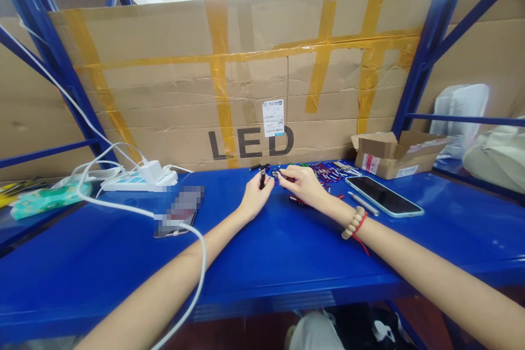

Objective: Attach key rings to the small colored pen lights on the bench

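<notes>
My left hand [257, 197] is closed around a small black stick-like piece [262, 178] that points up between thumb and fingers. Just to its right, my right hand [302, 183] is pinched, fingertips close to my left thumb; a tiny shiny bit shows there, too small to name. Behind the hands lie some small black pieces [256, 167] on the blue shelf top [254, 262]. A pile of small slim metallic pieces [328, 171] in red, purple and silver spreads behind my right hand. A few dark red pieces [296, 200] lie under that hand.
Right of the hands lie a silver pen [363, 203] and a phone [383, 195], with an open cardboard box [397, 154] behind. On the left are another phone [180, 213], a power strip [123, 181] and a white cable [200, 262] crossing my left forearm. Cardboard [172, 93] walls the back.
</notes>
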Tool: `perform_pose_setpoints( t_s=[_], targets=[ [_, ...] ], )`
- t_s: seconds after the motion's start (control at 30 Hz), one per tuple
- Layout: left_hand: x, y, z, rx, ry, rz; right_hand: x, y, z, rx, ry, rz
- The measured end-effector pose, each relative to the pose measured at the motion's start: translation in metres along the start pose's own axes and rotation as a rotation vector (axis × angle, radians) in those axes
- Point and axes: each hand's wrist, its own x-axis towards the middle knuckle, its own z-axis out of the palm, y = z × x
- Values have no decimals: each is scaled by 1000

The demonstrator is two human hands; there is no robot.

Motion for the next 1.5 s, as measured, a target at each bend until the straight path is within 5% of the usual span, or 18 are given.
perform_pose_setpoints(
  t_s=[0.33, 0.63, 0.8, 0.97, 1.17, 1.33, 1.5],
  targets=[
    [2, -13, 1, 391, -77, 116, -2, -7, 3, 15, -4, -18],
    [5, -13, -10, 538, 22, -24, -2, -6, 5, 124, -117, 10],
    [7, -8, -16, 744, -147, 18, -6, -9, 11, 410, -185, 170],
    [4, -11, -7, 746, -210, -19, -7, -7, 14, 414, -271, 186],
    [6, -18, -9, 716, -138, -73, -4, -10, 7, 318, -301, 238],
    [5, -17, -12, 772, -72, -125, 2, -5, 3, 391, -207, 314],
    [3, -15, -9, 791, -47, -92, 5, 27, -7, 426, 57, 573]
  ],
)
